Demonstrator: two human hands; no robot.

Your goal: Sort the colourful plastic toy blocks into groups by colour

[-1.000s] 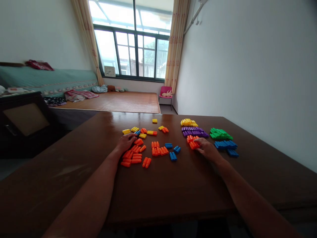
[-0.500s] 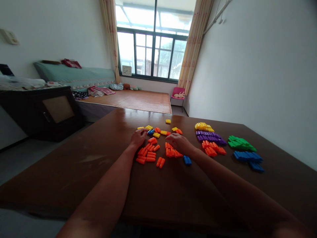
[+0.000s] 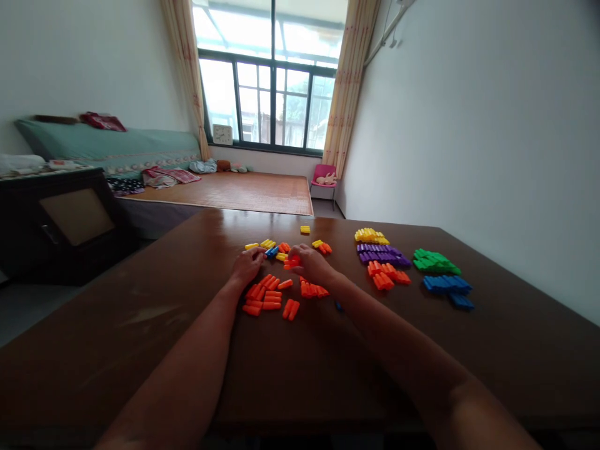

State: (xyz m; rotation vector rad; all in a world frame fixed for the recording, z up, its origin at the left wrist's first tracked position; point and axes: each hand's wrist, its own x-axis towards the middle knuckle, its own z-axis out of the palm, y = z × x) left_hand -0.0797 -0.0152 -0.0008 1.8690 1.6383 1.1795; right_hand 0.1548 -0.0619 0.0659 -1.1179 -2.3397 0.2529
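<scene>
My right hand (image 3: 313,262) is closed at its fingertips on a small orange plastic block (image 3: 291,261), just above the tabletop. My left hand (image 3: 248,264) rests on the table with fingers stretched forward, its tips beside a blue block (image 3: 271,252); nothing shows in it. Yellow blocks (image 3: 268,244) and an orange block (image 3: 284,247) lie just beyond the hands. Nearer me, a loose cluster of orange blocks (image 3: 272,298) and another orange group (image 3: 313,289) lie below the hands. A blue block (image 3: 339,306) is mostly hidden by my right forearm.
Sorted piles stand on the right of the brown table (image 3: 154,350): yellow (image 3: 370,236), purple (image 3: 382,254), orange (image 3: 387,275), green (image 3: 435,262) and blue (image 3: 447,285). Beyond are a bed (image 3: 253,190), a pink chair (image 3: 324,175) and a dark cabinet (image 3: 28,225) at left.
My right hand has moved left and taken hold of an orange block that lay near my left hand. My left hand stays about where it was. The view has turned slightly right.
</scene>
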